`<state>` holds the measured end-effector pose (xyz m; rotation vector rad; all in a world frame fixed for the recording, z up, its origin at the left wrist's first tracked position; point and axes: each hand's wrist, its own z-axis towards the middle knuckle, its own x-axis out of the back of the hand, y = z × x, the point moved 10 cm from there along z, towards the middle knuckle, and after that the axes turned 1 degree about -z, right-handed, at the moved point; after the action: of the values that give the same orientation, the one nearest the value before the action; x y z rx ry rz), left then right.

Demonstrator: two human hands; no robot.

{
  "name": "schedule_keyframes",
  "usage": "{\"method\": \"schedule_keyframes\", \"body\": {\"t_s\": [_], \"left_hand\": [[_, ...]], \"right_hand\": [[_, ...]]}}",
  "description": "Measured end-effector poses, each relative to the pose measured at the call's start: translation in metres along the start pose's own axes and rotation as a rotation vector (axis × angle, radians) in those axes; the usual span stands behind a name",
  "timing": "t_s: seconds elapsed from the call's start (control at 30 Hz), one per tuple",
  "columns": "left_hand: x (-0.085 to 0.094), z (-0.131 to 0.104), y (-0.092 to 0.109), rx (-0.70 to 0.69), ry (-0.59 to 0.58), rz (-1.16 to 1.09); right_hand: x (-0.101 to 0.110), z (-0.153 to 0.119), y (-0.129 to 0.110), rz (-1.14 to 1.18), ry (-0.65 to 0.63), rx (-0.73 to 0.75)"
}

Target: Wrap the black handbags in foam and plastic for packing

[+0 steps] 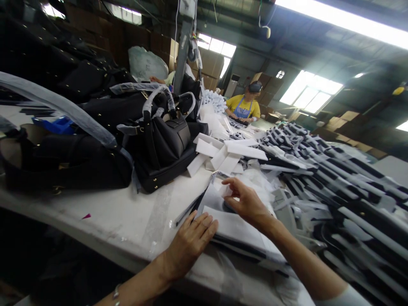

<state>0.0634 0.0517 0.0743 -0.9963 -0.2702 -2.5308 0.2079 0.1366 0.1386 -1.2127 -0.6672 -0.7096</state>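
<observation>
A flat black bag piece with a white sheet [229,225] over it lies at the table's front edge. My left hand [191,242] rests on its left side, fingers stretched out and lying on the sheet. Above the far part of the sheet is my right hand [247,202], thumb and forefinger curled around a thin whitish translucent piece [225,190]. Whether that piece is film or paper I cannot make out. Part of the black piece is hidden under the sheet and my hands.
Black handbags [168,140] with wrapped handles stand on the white table [127,212] at left. White foam strips [219,151] lie beyond my hands. A large pile of black and white strap-like pieces [344,178] fills the right. A person in yellow [244,106] works farther back.
</observation>
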Motion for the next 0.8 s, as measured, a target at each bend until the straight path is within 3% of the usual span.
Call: {"method": "schedule_keyframes", "body": {"t_s": [0.13, 0.27, 0.37, 0.5, 0.6, 0.7, 0.8], "left_hand": [[-0.002, 0.001, -0.001, 0.001, -0.028, -0.012], [-0.003, 0.001, -0.002, 0.007, -0.034, -0.032], [-0.003, 0.0, -0.002, -0.001, -0.039, -0.035], [-0.004, -0.003, -0.003, 0.004, -0.031, -0.05], [-0.005, -0.007, -0.007, 0.04, 0.006, -0.077], [-0.005, -0.008, -0.01, 0.077, 0.043, -0.104], [-0.002, -0.004, -0.012, 0.092, 0.064, -0.123]], "right_hand": [[0.029, -0.029, 0.022, 0.111, 0.276, -0.133], [0.054, -0.026, 0.038, 0.289, 0.5, -0.192], [0.066, -0.011, 0.03, 0.313, 0.609, -0.138], [0.07, -0.017, -0.008, 0.179, 0.673, 0.029], [0.054, -0.046, -0.051, -0.033, 0.577, 0.278], [0.014, -0.081, -0.082, -0.103, 0.274, 0.555], [-0.025, -0.106, -0.091, -0.133, 0.024, 0.674]]}}
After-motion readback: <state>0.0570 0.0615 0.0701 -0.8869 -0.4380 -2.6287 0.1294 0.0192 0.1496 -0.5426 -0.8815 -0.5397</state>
